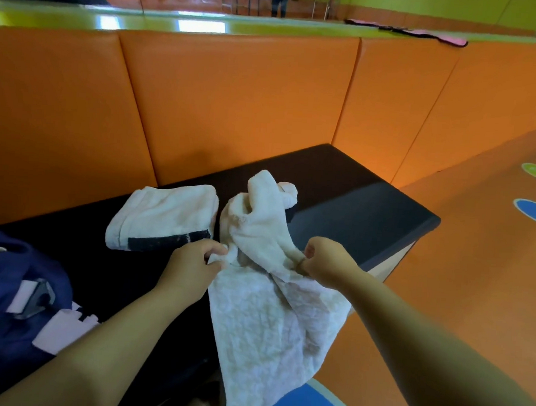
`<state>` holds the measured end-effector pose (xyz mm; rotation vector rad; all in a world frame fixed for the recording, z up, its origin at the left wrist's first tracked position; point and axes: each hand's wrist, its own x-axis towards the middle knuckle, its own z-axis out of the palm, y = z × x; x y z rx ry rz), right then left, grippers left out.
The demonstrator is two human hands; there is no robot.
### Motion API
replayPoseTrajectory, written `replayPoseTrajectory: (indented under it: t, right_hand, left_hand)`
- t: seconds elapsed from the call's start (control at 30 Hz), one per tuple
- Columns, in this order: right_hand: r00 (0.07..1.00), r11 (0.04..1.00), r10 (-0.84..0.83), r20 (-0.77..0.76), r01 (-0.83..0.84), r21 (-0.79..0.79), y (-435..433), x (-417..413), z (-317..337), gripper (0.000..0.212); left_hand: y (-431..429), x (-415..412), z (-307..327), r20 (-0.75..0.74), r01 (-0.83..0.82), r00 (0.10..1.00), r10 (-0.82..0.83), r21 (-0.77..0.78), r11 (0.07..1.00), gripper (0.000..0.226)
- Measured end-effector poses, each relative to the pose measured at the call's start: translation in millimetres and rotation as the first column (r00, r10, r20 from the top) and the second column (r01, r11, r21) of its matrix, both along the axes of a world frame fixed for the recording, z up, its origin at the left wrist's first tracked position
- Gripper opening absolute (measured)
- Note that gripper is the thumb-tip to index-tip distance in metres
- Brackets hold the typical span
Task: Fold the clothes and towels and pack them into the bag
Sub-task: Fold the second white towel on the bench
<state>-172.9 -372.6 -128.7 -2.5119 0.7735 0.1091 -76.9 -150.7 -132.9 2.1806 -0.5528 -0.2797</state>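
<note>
A crumpled white towel (269, 312) lies across the front of the dark bench (370, 209), its near end hanging over the edge and its far end bunched up. My left hand (193, 267) pinches a fold of it near the middle. My right hand (326, 259) pinches another fold a little to the right. A folded white towel with a dark stripe (162, 218) rests flat on the bench behind my left hand. The navy bag with pale pink straps (16, 300) sits at the left edge of the bench.
Orange padded panels (235, 100) wall the bench at the back and right. An orange floor with painted shapes (493, 248) stretches to the right. A pink and black cloth (427, 33) lies on the far ledge.
</note>
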Motion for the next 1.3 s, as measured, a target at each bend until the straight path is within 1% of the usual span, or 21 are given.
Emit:
replayPoseTrajectory:
  t: [0.1, 0.17, 0.27, 0.33, 0.43, 0.57, 0.67, 0.77, 0.87, 0.93, 1.0, 1.07, 1.2, 1.23, 1.3]
  right_hand:
    - [0.965, 0.99, -0.128, 0.227, 0.11, 0.093, -8, -17, 16, 0.017]
    - [0.911, 0.968, -0.215, 0.353, 0.15, 0.202, -12, -29, 31, 0.017]
    - [0.818, 0.925, -0.306, 0.487, 0.135, 0.354, -15, -48, 55, 0.042]
    - [0.755, 0.904, -0.345, 0.557, 0.108, 0.414, -18, -60, 72, 0.049]
    - [0.672, 0.877, -0.403, 0.622, 0.089, 0.472, -18, -76, 96, 0.047]
    - [0.579, 0.859, -0.478, 0.661, 0.151, 0.489, -14, -88, 122, 0.039]
    - [0.498, 0.798, -0.583, 0.642, 0.204, 0.567, -12, -93, 141, 0.03]
    - [0.426, 0.758, -0.639, 0.641, 0.202, 0.621, -11, -97, 160, 0.022]
    - [0.388, 0.756, -0.634, 0.67, 0.128, 0.642, -9, -102, 180, 0.021]
    - [0.373, 0.773, -0.613, 0.696, 0.1, 0.627, -7, -106, 193, 0.015]
    - [0.37, 0.793, -0.585, 0.722, 0.072, 0.605, -4, -110, 204, 0.014]
    - [0.372, 0.822, -0.542, 0.753, 0.048, 0.568, -2, -113, 215, 0.017]
    - [0.4, 0.891, -0.409, 0.82, -0.018, 0.454, 6, -124, 234, 0.024]
    - [0.406, 0.911, -0.366, 0.837, -0.029, 0.412, 7, -127, 238, 0.027]
    - [0.419, 0.95, -0.281, 0.863, -0.003, 0.311, 9, -132, 245, 0.031]
  left_hand:
    - [5, 3, 7, -0.049, 0.025, 0.998, -0.027, -0.044, 0.999, 0.038]
    - [7, 5, 13, -0.065, 0.002, 0.998, -0.008, -0.088, 0.996, 0.04]
    - [10, 3, 28, -0.057, -0.054, 0.997, 0.044, -0.179, 0.982, 0.034]
    - [13, -1, 42, -0.082, -0.084, 0.995, 0.065, -0.266, 0.96, 0.032]
    - [19, -4, 62, -0.159, -0.14, 0.984, 0.085, -0.37, 0.918, 0.033]
    - [25, -6, 92, -0.233, -0.162, 0.971, 0.053, -0.479, 0.863, 0.027]
    - [31, -5, 118, -0.24, -0.177, 0.969, 0.053, -0.53, 0.829, 0.017]
    - [42, -2, 142, -0.168, -0.161, 0.983, 0.078, -0.562, 0.811, 0.008]
    - [56, 0, 165, -0.017, -0.111, 0.992, 0.121, -0.545, 0.831, 0.012]
    - [64, -1, 182, 0.094, -0.063, 0.987, 0.131, -0.523, 0.85, 0.016]
    - [72, -4, 199, 0.174, -0.028, 0.975, 0.136, -0.512, 0.858, 0.015]
    - [79, -6, 216, 0.206, -0.006, 0.97, 0.131, -0.515, 0.857, 0.014]
    - [89, -13, 244, 0.219, 0.047, 0.973, 0.078, -0.511, 0.858, 0.03]
    - [92, -14, 249, 0.229, 0.059, 0.971, 0.07, -0.51, 0.858, 0.03]
    - [99, -17, 255, 0.282, 0.059, 0.955, 0.095, -0.49, 0.87, 0.023]
